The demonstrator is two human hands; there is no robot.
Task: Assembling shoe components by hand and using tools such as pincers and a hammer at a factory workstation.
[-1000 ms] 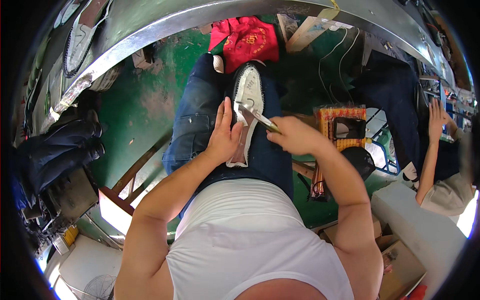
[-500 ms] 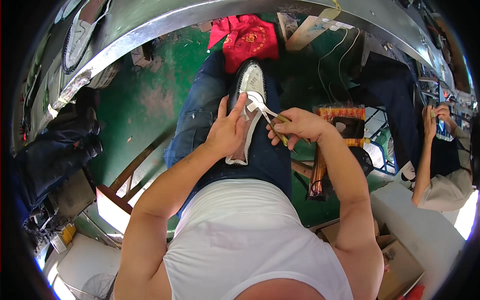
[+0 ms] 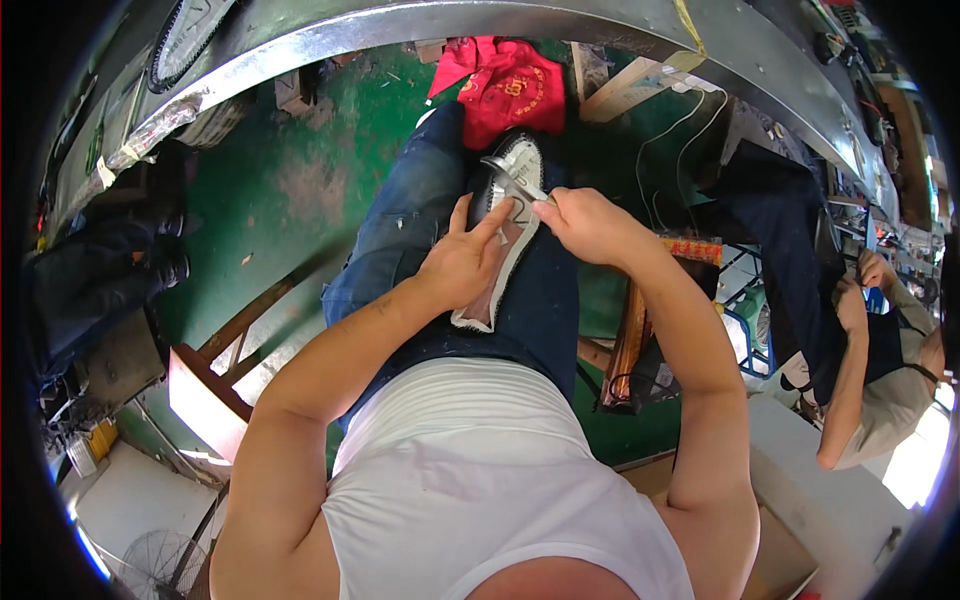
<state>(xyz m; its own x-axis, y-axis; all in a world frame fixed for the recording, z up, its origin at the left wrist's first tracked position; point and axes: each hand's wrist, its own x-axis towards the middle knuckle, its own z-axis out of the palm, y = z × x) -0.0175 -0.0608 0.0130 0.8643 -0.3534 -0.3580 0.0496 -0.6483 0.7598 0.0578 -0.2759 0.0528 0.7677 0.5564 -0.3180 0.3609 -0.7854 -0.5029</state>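
Note:
A dark shoe [image 3: 525,156] lies bottom up across my thighs, toe pointing away, its pale insole facing me. Its black edge is gathered around the toe, and the heel end is brownish with a white rim. My left hand [image 3: 462,265] rests along the shoe's left side, fingers spread, the longest reaching onto the insole. In my closed right hand [image 3: 593,226] are lasting pliers [image 3: 522,188], their metal head over the forepart of the insole. The palm hides the handles. Whether the head touches the shoe, I cannot tell.
A metal bench edge [image 3: 380,20] curves across the far side, another shoe [image 3: 188,42] on it at left. Red cloth [image 3: 510,90] lies on the green floor [image 3: 270,190]. At right sits a co-worker [image 3: 885,390]. A wooden stool [image 3: 215,385] stands at my left.
The pliers' open handles have closed into my right fist. Their head has turned and moved toward the toe, my right hand shifting up and inward. My left hand stays on the shoe.

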